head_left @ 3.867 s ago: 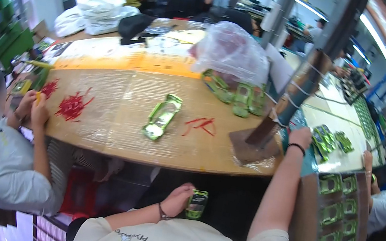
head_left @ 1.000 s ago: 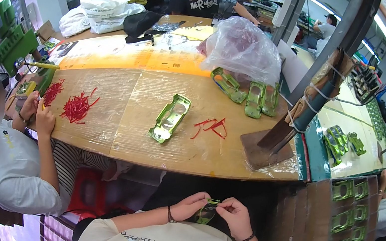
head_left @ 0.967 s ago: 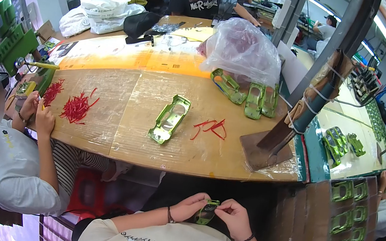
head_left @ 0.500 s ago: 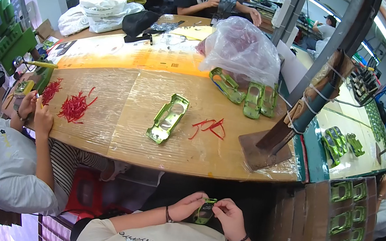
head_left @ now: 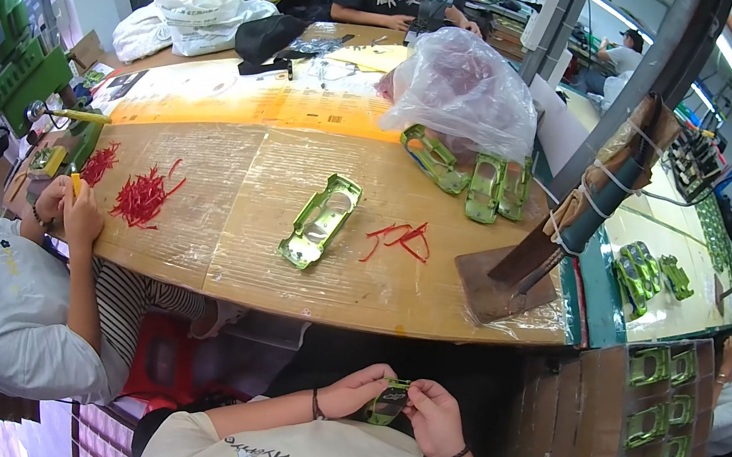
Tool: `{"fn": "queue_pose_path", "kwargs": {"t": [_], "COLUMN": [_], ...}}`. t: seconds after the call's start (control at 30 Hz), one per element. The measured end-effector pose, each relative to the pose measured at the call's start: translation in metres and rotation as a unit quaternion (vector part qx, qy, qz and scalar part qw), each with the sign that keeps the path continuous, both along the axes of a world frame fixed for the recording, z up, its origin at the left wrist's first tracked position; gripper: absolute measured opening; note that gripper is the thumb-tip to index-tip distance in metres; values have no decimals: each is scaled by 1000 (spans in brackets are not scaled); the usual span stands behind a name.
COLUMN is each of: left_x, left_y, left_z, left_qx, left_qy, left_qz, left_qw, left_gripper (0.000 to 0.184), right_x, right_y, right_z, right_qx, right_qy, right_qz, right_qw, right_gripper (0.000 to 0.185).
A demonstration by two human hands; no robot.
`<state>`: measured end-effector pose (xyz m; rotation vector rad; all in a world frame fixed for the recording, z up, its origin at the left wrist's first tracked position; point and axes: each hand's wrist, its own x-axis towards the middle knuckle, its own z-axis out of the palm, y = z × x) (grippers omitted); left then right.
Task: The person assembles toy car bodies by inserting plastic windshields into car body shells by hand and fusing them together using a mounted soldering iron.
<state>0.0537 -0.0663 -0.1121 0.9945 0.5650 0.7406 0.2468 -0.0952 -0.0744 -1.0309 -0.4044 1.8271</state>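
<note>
Low in front of my body, below the table edge, I hold a green toy car body shell [head_left: 386,408]. My left hand [head_left: 351,393] grips its left side. My right hand [head_left: 435,418] pinches its upper right edge; whether a small part sits under those fingers is hidden. On the table ahead lies another green car body shell [head_left: 321,221]. Several thin red strips [head_left: 399,241] are scattered to its right. Further back, more green shells [head_left: 485,188] rest against a clear plastic bag [head_left: 464,91].
A metal post on a base plate [head_left: 510,285] stands at the table's right. A red strip pile [head_left: 141,198] lies left, near a co-worker's hands [head_left: 74,211]. A tray of green shells [head_left: 652,446] is at lower right. White sacks [head_left: 199,11] sit at the back.
My right fingers have shifted slightly on the shell, and more of its dark face shows. Across the table, a person's hands have lowered. The co-worker at left has moved their hands slightly.
</note>
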Motion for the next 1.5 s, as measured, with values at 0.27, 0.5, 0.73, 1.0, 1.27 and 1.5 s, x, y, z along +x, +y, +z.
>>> {"fn": "queue_pose_path", "kwargs": {"t": [0.27,0.5,0.73,1.0,1.27,1.5], "left_x": [1,2,2,-3,-1,19], "left_y": [0,-1,-3,-4,-2,8], "left_z": [-2,-1,-8,-3,27,95], "left_qx": [-19,-11,21,-5,36,31], "left_qy": [6,8,-34,16,-90,-159], "left_qz": [-5,15,25,-15,-53,-30], "left_qw": [1000,1000,999,1000,994,986], "left_gripper": [13,15,12,11,10,23], "right_x": [-8,-14,-21,-11,4,13], "right_y": [-5,0,4,-8,-9,-4], "right_z": [-3,-3,10,-17,18,67], "right_qx": [53,72,5,53,109,227], "right_qy": [-43,-33,56,136,99,82], "right_qz": [-34,-31,1,15,91,69], "right_qw": [997,996,998,989,985,968], "right_gripper": [8,13,10,13,14,23]}}
